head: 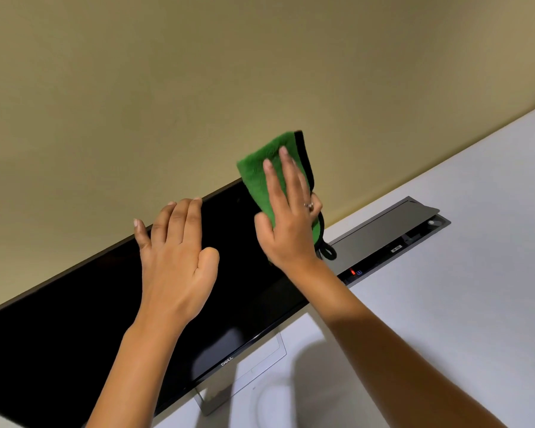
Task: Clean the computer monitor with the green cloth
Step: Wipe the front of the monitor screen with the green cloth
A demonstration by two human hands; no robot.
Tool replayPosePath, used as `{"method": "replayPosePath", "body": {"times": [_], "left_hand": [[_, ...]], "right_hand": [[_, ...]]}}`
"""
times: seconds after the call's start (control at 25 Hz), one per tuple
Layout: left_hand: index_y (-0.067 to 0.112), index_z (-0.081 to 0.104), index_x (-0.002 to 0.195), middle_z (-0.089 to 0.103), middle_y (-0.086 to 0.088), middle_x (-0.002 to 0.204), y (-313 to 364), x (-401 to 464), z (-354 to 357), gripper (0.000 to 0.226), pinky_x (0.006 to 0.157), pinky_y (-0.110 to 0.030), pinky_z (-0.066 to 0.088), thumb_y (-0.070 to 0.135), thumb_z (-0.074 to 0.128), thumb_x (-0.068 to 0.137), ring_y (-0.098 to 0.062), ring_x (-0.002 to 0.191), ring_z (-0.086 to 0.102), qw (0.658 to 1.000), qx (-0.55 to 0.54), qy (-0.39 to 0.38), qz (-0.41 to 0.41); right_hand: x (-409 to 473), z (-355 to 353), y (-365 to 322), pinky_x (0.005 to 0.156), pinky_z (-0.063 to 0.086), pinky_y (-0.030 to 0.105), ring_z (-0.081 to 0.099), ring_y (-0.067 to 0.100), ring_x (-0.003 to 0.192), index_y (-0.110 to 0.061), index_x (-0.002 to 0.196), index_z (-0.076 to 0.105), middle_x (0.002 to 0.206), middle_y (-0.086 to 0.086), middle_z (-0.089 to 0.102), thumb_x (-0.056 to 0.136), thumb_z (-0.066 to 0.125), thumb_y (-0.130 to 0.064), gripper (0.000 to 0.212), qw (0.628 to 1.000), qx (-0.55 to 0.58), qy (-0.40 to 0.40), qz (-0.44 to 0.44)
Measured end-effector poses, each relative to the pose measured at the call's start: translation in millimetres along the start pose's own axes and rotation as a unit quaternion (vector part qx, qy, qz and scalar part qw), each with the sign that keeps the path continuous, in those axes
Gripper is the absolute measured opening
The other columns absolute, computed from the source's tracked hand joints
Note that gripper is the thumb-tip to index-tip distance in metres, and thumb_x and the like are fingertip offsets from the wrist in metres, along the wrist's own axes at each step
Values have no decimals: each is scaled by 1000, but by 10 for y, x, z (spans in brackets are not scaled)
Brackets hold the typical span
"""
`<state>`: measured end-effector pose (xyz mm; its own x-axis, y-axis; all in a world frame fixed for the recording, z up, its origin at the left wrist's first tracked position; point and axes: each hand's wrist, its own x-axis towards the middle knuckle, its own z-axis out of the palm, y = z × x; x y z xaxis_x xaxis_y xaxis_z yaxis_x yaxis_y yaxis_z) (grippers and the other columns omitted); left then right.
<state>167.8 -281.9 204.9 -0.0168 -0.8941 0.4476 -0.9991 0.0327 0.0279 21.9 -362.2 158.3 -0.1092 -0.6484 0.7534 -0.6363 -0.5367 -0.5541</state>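
A plain beige wall [198, 88] is seen across the upper half of the view. A white tabletop [476, 304] fills the area from 2 to 5 o'clock. A Dell computer monitor [59, 350], its screen dark, is stretched diagonally from 8 o'clock up toward the centre, and it is carried on a silver stand [229, 387] at 6 o'clock, whose base is set on the tabletop.

A grey cable box [393, 239] with a raised flap is recessed in the tabletop at 3 o'clock, just beside the monitor's right edge; a small red light [352, 272] is lit at its near end.

The left hand [176, 264] is laid flat on the screen near the centre, its fingers straight and close together, with the fingertips [195, 202] hooked over the monitor's top edge; nothing is gripped by it.

The right hand [291, 217] is placed at the monitor's upper right corner, at about 1 o'clock from centre. Its fingers are straight and slightly spread, and the green cloth [257, 177] is pressed by them against the screen. The cloth is folded, edged in black, and extended above the monitor's top edge; a black loop [328, 251] is hung from its lower end. A ring [309, 206] is worn on one finger of the right hand.
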Motion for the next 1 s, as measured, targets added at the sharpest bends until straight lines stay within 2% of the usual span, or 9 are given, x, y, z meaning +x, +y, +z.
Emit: {"method": "replayPosePath", "body": {"times": [0.08,0.24,0.44,0.6,0.8,1.0], "left_hand": [[13,26,145,31,-4,150,-2,3,-2,72,114,-50,-8,30,19,76,-22,141,16,1000,-1,-2,-1],[13,28,145,32,-4,149,0,25,-4,72,114,-49,-8,30,20,76,-22,140,18,1000,-9,-4,-2],[12,30,145,35,-4,147,18,22,-33,71,114,-52,-2,32,20,77,-24,139,23,1000,-3,-10,-8],[14,25,148,31,-2,151,24,24,-78,74,114,-52,-1,35,14,78,-23,141,19,999,1,-35,-14],[13,19,149,23,-2,155,20,18,-200,82,116,-45,-4,41,6,74,-20,144,11,998,-30,-49,-23],[10,21,148,25,-6,154,-214,-213,-351,83,117,-35,-3,42,5,73,-19,143,14,998,-27,-45,-42]], "right_hand": [[276,-55,-133,93,31,51,22,17,141,-19,145,35,155,3,25,74,46,-15,72,999,-32,-26,17],[595,-177,-211,92,26,48,23,17,139,-22,141,40,149,-1,35,76,53,-16,66,969,-168,-183,-10],[794,-265,-304,89,25,45,26,19,133,-23,135,46,134,-2,44,76,54,-15,60,933,-207,-293,-10],[800,-280,-415,93,25,48,25,20,132,-23,134,47,135,-1,44,77,54,-12,58,921,-212,-327,1],[602,-181,-868,92,25,49,26,21,130,-21,131,47,132,-1,44,79,51,-13,53,916,-199,-348,-33],[470,-113,-1111,92,26,49,27,21,129,-20,130,47,131,0,44,79,51,-13,52,909,-206,-359,-48]]}}
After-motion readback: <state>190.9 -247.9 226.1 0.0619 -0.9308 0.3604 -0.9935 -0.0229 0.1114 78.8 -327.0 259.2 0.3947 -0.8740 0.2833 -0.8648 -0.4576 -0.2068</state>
